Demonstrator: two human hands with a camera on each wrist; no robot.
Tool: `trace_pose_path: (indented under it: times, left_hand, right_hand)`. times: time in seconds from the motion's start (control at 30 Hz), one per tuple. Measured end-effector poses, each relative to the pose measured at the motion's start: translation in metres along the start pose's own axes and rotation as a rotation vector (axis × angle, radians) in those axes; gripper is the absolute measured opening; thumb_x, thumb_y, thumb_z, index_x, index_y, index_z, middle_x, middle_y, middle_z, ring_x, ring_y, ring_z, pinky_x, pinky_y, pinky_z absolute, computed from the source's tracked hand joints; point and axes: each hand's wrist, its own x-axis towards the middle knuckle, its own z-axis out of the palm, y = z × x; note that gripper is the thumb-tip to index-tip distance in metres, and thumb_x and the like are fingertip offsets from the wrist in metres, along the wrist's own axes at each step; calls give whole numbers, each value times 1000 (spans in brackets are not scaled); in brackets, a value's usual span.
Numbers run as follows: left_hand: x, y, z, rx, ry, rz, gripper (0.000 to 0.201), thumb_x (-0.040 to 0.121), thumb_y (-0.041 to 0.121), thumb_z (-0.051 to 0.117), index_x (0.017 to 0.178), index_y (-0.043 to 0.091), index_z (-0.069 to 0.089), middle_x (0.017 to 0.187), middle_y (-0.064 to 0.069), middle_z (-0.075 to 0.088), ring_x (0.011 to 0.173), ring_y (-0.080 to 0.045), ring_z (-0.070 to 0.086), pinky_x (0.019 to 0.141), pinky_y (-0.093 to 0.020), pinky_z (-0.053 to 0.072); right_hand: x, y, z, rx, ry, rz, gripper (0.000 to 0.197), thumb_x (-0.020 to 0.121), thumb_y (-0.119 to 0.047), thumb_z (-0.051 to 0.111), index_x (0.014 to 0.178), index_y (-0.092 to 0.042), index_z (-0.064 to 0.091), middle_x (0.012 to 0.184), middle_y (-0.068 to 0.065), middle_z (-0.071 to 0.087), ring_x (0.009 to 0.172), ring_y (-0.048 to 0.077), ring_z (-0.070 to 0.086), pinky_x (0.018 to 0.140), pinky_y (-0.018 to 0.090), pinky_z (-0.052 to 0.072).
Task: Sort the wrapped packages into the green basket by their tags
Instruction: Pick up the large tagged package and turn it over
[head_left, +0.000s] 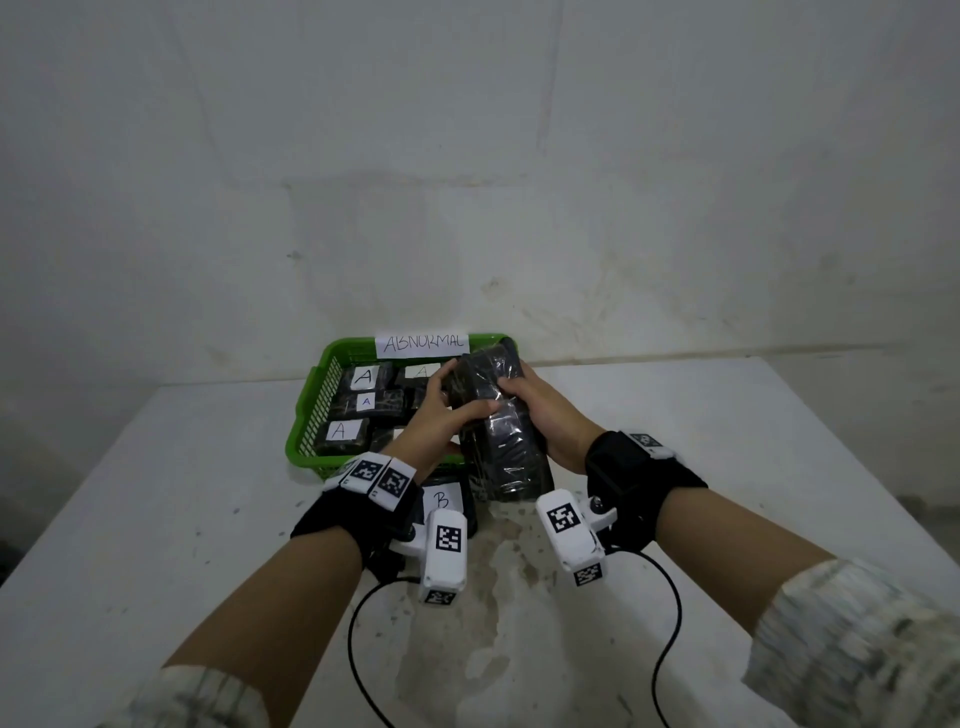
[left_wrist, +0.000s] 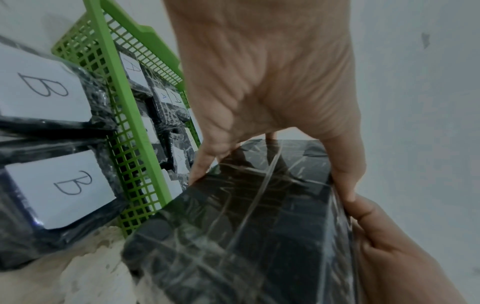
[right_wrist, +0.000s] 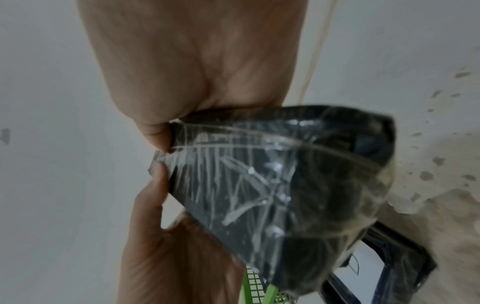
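Both hands hold one long black package (head_left: 501, 447) wrapped in clear film, tilted up over the near right corner of the green basket (head_left: 311, 415). No tag shows on it. My left hand (head_left: 457, 395) grips its far end and left side, and the same package (left_wrist: 246, 226) fills the left wrist view. My right hand (head_left: 519, 397) curls round its right side. In the right wrist view the package (right_wrist: 285, 185) is pinched by the right hand (right_wrist: 166, 135), with the left hand (right_wrist: 168, 246) below it. Several packages tagged A (head_left: 363, 376) lie in the basket.
A paper label reading ABNORMAL (head_left: 422, 343) stands on the basket's far rim. A package tagged B (head_left: 441, 499) lies on the white table just in front of the basket; the left wrist view shows two B packages (left_wrist: 64, 185) there. Wrist-camera cables trail near the table's front.
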Motion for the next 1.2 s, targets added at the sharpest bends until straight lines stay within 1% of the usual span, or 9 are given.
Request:
trace_pose_path:
  times: [0.17,0.37,0.47,0.57,0.63,0.73,0.8,0.9,1.2]
  left_hand:
    - [1,5,-4,-112,58,19,70,85,8,63,140,30,27,129,-10,53,105,-27,60,93,-56,47]
    - [-5,4,-4,-103,-20,-6,88,81,4,67,145,39,17,135,-7,49,121,-29,52,93,-55,46]
    - [-1,3,-3,-111,32,-1,96,73,10,75,145,40,19,136,-10,49,119,-31,53,95,-58,46]
    - [1,5,-4,-181,63,-12,88,77,15,71,144,39,18,136,-10,49,119,-32,53,91,-57,47]
    - [0,7,-4,-180,19,-32,87,73,17,71,140,40,20,135,-8,50,119,-31,52,91,-58,47]
    - [-3,6,-1,-137,-23,-25,77,84,3,64,135,40,21,129,-5,52,117,-27,53,87,-48,50]
    - [-4,5,-2,-118,1,-9,81,86,-2,58,142,37,15,127,-6,52,116,-27,53,86,-44,50]
    - [-2,5,-4,-141,39,-1,84,87,0,57,146,35,8,134,-9,49,120,-30,51,93,-49,47]
    - [3,-2,-13,-197,117,-18,83,85,12,64,144,37,11,135,-6,48,118,-27,53,92,-54,47]
  right_hand:
    - [-4,1,0,-6,-59,11,37,98,-14,39,133,-23,49,115,9,66,98,23,64,91,38,51]
    - [-3,-1,-3,19,-10,22,33,100,-14,34,126,-21,54,122,19,62,100,29,62,92,42,49]
    - [-5,-1,-4,13,-32,25,34,101,-17,35,129,-25,52,121,12,64,102,26,63,94,40,50]
    - [-7,-1,-3,0,-65,26,35,101,-15,36,130,-27,51,116,4,67,101,20,64,90,33,51]
    - [-7,-1,-3,-23,-61,32,37,101,-14,34,132,-27,50,120,7,65,108,25,63,96,38,48]
    - [-7,2,-4,-58,-63,35,40,101,-13,33,137,-25,46,129,12,60,119,32,57,104,45,42]
    - [-7,2,-3,-72,-64,39,41,100,-11,34,137,-25,46,129,11,60,118,29,58,103,43,43]
    - [-7,1,-2,-63,-74,35,50,94,-3,40,139,-23,46,126,11,61,111,25,58,100,37,44]
    - [-10,1,0,-99,-76,30,53,93,0,44,140,-25,42,125,6,61,112,19,57,100,31,44]
